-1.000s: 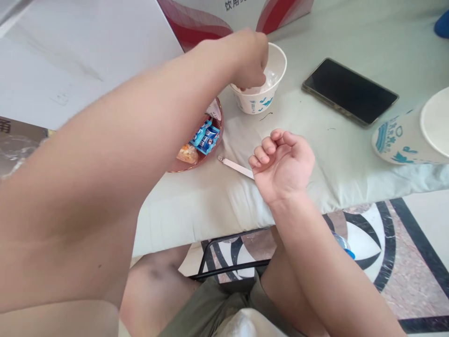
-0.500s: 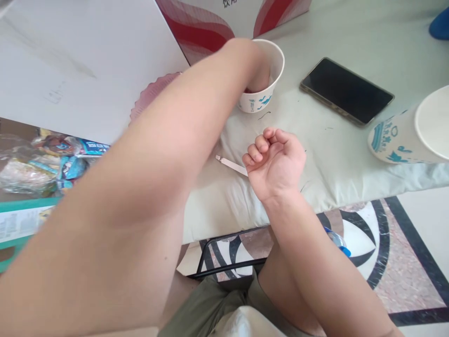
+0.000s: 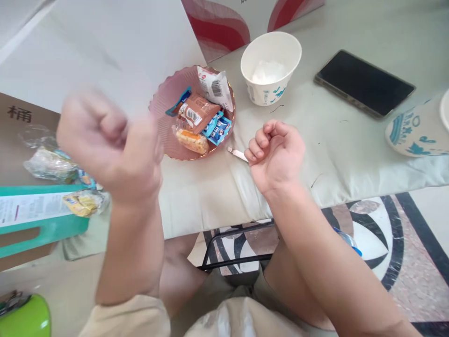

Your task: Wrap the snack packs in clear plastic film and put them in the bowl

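My left hand [image 3: 110, 142], smeared by motion, is raised at the left in a fist in front of the white box. Whatever its fingers hold, if anything, is hidden. My right hand [image 3: 275, 157] rests palm up near the cloth's front edge, fingers curled in, and its visible palm bears nothing. Beside its fingertips lies a slim whitish stick-like thing [image 3: 237, 153], partly covered by the hand. A paper cup [image 3: 261, 93] behind the right hand contains crumpled white material [image 3: 269, 71]. Left of the cup, a pink scalloped glass bowl [image 3: 163, 110] holds several wrapped snacks [image 3: 198, 112].
A black phone [image 3: 365, 83] and another paper cup [image 3: 416, 128] are on the right. A white box [image 3: 115, 42] and a red-and-white box [image 3: 220, 28] stand behind. Crumpled wrappers [image 3: 52, 164] and a green-edged carton [image 3: 42, 220] are at the left.
My left hand has come out of the paper cup and swung left, uncovering the bowl of snacks. My right hand keeps its curled pose. The view has shifted somewhat.
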Available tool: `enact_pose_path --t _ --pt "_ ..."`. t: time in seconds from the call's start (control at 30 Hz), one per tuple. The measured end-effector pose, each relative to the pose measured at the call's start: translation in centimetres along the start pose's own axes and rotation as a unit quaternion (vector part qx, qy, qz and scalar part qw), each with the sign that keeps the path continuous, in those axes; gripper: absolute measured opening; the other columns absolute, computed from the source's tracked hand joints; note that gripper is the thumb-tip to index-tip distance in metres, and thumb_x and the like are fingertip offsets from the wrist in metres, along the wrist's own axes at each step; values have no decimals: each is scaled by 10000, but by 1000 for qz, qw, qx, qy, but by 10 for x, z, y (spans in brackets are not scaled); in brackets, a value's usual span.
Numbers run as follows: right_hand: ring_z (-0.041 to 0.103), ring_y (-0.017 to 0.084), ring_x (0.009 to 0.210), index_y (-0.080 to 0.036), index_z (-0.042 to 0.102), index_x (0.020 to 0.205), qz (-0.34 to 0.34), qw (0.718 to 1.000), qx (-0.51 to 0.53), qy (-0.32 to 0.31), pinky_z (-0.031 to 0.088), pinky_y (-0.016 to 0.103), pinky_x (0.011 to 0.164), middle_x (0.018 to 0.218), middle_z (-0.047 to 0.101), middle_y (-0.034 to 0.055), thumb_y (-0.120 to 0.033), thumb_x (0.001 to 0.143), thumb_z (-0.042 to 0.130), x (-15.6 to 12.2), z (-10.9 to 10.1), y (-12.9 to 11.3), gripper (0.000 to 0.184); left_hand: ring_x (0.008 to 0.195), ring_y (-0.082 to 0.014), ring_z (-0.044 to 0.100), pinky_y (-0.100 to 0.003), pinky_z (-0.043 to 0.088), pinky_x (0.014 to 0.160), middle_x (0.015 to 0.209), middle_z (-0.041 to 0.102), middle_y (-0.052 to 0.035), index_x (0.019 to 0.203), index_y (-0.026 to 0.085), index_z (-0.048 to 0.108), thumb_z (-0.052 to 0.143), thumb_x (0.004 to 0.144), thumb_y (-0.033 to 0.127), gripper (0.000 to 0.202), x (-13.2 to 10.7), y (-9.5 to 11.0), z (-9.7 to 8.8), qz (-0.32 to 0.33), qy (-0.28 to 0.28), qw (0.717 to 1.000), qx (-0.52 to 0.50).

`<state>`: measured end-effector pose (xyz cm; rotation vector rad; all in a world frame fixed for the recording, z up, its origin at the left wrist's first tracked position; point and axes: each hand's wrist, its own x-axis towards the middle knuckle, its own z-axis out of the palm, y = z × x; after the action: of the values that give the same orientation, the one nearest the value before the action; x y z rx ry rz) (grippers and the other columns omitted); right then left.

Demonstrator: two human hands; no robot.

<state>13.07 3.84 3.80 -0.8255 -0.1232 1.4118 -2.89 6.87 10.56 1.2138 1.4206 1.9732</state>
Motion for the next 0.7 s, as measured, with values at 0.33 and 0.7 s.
enact_pose_path --t 0.33,0.7 --pt "124 78 484 -215 215 545 -234 915 -285 -163 131 305 491 536 135 -59 -439 933 660 -35 -7 61 632 375 14 84 -137 97 361 493 85 119 555 204 124 622 540 96 511 -24 -52 -140 -279 34 960 10" --pt "472 146 636 -234 602 766 -196 718 -594 -305 404 295 640 653 510 -20 -263 864 634 -43 83 177 107 349 -22 111 -190 90 366 483 129 104 596 202 183 589 730 63 449 19 -60 -204 -400 153 886 -178"
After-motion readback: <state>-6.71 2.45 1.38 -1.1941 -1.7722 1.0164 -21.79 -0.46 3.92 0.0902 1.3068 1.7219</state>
